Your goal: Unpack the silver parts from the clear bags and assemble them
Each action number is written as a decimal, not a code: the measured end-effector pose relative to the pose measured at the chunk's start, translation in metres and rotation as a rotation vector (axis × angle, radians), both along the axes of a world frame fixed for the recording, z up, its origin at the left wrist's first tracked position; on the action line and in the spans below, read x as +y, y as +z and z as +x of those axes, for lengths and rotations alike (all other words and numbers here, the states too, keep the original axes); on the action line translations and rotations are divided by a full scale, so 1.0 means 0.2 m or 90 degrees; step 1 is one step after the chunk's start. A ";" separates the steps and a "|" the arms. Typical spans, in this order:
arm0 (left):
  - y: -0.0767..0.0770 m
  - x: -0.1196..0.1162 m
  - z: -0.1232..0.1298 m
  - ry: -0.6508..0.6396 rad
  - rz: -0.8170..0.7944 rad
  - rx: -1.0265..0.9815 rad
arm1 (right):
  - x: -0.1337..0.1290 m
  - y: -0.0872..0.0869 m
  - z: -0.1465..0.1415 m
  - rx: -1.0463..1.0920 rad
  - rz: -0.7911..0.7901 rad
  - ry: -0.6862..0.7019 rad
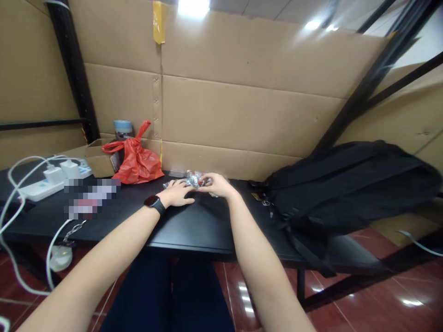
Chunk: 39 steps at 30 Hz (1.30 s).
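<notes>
Nearest, dark navy trousers point(148, 295): the wearer's legs, under the edge of a matte black tabletop point(200, 230).
Left hand point(177, 192): wears a black wristwatch point(154, 203); palm down, fingers apart and thumb out, its fingertips against the bundle, seemingly to steady it.
Right hand point(216, 185): thumb and fingertips pinched together on the bundle, near a small red bit; this looks like a grip for fine handling.
Silvery crinkled plastic bundle point(192, 178): at the tabletop's far side, before the cardboard wall, between and under both hands; its contents are too small to tell.
Pixelated object point(92, 199): lies left of the hands; any writing is masked.
Bulky black fabric backpack point(346, 189): slumps at right, a strap over the edge, probably set aside to leave working room.
White power strip point(41, 188): at far left, with white plugs point(61, 171) in it, presumably within reach for charging.
Knotted red plastic bag point(140, 161): beside a small open cardboard box point(98, 159) and a blue-lidded jar point(123, 126).
Brown cardboard wall point(242, 115): stands behind, with yellow tape point(159, 23).
Lettering: no brand or label is legible.
</notes>
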<state>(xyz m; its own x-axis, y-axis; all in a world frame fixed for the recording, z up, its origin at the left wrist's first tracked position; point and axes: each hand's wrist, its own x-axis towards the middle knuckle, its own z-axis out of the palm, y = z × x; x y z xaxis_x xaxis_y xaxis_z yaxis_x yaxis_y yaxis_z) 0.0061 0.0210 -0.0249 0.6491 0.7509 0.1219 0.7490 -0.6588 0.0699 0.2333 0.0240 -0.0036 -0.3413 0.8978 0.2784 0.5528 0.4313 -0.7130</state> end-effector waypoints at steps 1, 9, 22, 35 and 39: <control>0.01 0.00 -0.01 -0.004 -0.015 -0.002 | 0.01 -0.01 0.00 -0.003 0.003 -0.004; 0.04 0.00 -0.04 -0.011 -0.089 0.018 | 0.03 -0.04 -0.02 -0.121 0.000 -0.114; 0.00 0.04 -0.05 -0.014 -0.071 0.013 | 0.03 -0.06 -0.08 -0.216 0.013 -0.088; 0.02 0.02 -0.04 -0.026 -0.067 0.015 | 0.10 -0.12 -0.12 -0.231 0.109 -0.095; 0.02 0.01 -0.04 -0.025 -0.071 0.009 | 0.12 -0.14 -0.15 -0.270 0.156 -0.163</control>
<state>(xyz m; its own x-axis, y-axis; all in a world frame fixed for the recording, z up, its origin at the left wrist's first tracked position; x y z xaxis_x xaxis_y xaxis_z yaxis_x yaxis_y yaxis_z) -0.0023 0.0236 -0.0204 0.6790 0.7336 0.0298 0.7245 -0.6760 0.1347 0.2036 0.0479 -0.0311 -0.2476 0.8934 0.3748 0.8789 0.3699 -0.3011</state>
